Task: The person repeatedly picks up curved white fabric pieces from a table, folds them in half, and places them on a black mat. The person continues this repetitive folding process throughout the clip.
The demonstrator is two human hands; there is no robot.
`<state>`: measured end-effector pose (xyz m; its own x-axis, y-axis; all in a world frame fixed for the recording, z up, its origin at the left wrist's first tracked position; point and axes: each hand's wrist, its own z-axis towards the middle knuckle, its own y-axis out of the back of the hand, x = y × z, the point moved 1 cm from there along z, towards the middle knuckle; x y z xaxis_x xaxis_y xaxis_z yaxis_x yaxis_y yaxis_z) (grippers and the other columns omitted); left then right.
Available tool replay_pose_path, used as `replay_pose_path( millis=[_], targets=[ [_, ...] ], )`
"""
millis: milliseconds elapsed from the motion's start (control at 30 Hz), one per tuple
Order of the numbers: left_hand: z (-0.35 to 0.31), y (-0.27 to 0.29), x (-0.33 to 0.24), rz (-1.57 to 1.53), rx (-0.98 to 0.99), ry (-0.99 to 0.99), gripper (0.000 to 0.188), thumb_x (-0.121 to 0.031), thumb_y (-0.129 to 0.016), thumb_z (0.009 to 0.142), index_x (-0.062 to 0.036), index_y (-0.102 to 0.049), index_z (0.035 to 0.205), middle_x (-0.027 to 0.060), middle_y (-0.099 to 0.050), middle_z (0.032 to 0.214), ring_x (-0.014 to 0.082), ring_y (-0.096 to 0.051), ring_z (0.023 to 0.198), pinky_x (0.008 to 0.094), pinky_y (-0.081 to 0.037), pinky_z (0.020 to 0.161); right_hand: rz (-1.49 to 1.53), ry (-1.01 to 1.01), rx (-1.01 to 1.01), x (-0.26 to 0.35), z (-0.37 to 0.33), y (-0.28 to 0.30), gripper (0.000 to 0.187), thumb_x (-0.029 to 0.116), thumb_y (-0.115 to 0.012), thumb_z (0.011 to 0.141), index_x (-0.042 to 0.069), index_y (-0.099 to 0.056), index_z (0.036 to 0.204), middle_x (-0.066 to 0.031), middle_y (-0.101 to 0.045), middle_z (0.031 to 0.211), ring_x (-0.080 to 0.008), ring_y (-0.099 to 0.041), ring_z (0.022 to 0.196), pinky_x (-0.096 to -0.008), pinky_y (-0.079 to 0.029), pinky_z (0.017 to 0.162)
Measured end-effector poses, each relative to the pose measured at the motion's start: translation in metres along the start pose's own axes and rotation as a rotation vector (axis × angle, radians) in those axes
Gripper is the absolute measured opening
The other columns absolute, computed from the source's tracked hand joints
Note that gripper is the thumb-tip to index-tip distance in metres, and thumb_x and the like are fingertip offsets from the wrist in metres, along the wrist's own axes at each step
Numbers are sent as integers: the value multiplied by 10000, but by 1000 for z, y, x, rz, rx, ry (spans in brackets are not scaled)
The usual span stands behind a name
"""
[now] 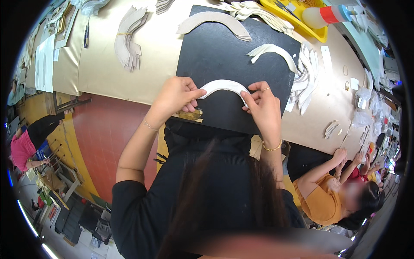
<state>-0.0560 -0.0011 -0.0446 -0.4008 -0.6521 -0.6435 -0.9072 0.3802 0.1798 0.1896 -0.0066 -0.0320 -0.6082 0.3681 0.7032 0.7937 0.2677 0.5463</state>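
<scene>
A curved white strip [226, 84], arched like a collar piece, spans between my two hands over the black work board [207, 56]. My left hand [183, 95] pinches its left end between thumb and fingers. At the other end, my right hand [261, 103] has thumb and fingertips closed on the strip's tip. Farther up the board lie a broad stack of greyish curved strips [213, 21] and, to the right, a smaller bunch of white curved strips [276, 51]. A yellowish-brown block or taped patch [189, 115] sits at the board's near edge, close to my left hand.
Banded grey strips [127, 39] lie on the gold-covered table [99, 56], near a pen [86, 34]. More strips [305, 80] flank the board's right side. A yellow tray [317, 31] holds a bottle [325, 16]. A person in orange [321, 203] works at right.
</scene>
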Motion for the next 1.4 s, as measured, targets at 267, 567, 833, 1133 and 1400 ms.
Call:
replay_pose_path(
  millis=[267, 567, 833, 1133, 1400],
  targets=[
    [-1, 5, 9, -16, 25, 21, 257, -204, -736, 925, 23, -640, 853, 82, -685, 650, 106, -668, 533, 217, -514, 465, 19, -19, 24, -13, -9, 9, 179, 108, -710, 922, -29, -639, 1012, -69, -692, 791, -103, -662, 654, -244, -530, 605],
    [-3, 5, 4, 185, -44, -59, 314, -213, -766, 901, -5, -585, 753, 68, -617, 542, 90, -565, 415, 241, -430, 385, -49, 44, -20, -23, -7, 6, 134, 114, -700, 912, -7, -646, 928, -87, -677, 727, -168, -641, 600, -300, -503, 591],
    [-19, 9, 0, 551, -240, -127, 291, -228, -782, 865, -23, -599, 767, 76, -644, 635, 227, -657, 611, 385, -533, 606, -368, 35, -106, -15, -13, 17, 206, 194, -751, 889, 32, -641, 951, -87, -674, 712, -240, -654, 623, -348, -495, 598],
    [-15, -52, 41, 948, -254, -828, 731, -282, -664, 911, -13, -374, 1526, 184, -314, 1615, 342, -279, 1508, 514, -206, 1222, -603, 784, 12, -15, -7, -48, 751, 548, -497, 963, 101, -369, 1553, -82, -297, 1641, -305, -213, 1531, -535, -125, 1235],
    [-12, -57, 53, 1002, -364, -891, 693, -392, -586, 961, -45, -392, 1529, 146, -328, 1621, 290, -281, 1512, 477, -194, 1228, -868, 534, -34, -71, -33, 0, 897, 648, -495, 900, 106, -300, 1587, -63, -243, 1669, -293, -111, 1563, -550, -23, 1237]
  ],
)
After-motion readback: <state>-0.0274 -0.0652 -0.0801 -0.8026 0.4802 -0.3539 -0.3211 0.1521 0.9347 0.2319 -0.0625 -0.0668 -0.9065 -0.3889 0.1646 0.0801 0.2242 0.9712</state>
